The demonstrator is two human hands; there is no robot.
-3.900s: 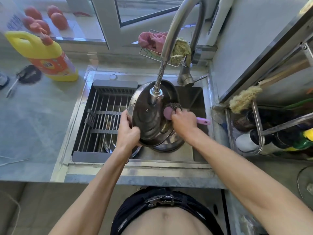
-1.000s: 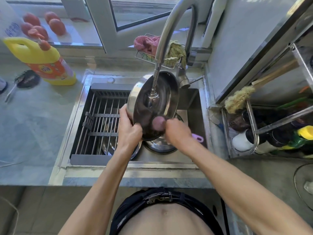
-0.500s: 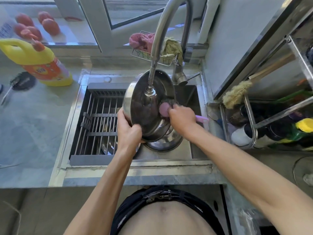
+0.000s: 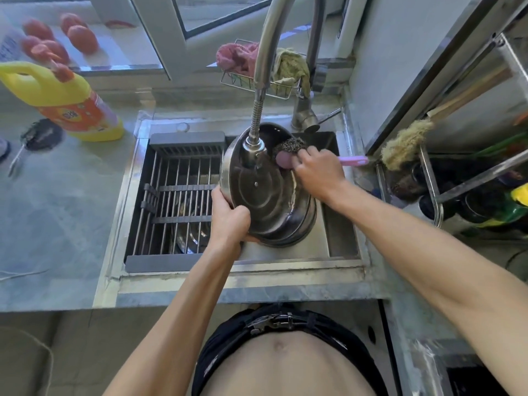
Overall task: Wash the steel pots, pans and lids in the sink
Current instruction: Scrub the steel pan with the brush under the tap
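Single head-worn wide-angle view, looking steeply down, close over sink (image 4: 347, 261), counter edge and own torso

Tilted pan (image 4: 265, 195), scrubber (image 4: 288, 145) perhaps touching.

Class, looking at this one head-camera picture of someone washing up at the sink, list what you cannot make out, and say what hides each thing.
- Head view: steel ware under the drying rack; bars and shadow hide its type.
- Pot below the held lid: mostly covered by it.
- Left hand fingers behind the lid rim: hidden.
- Jars in the side rack: too dark.
- Yellow bottle label: too small.
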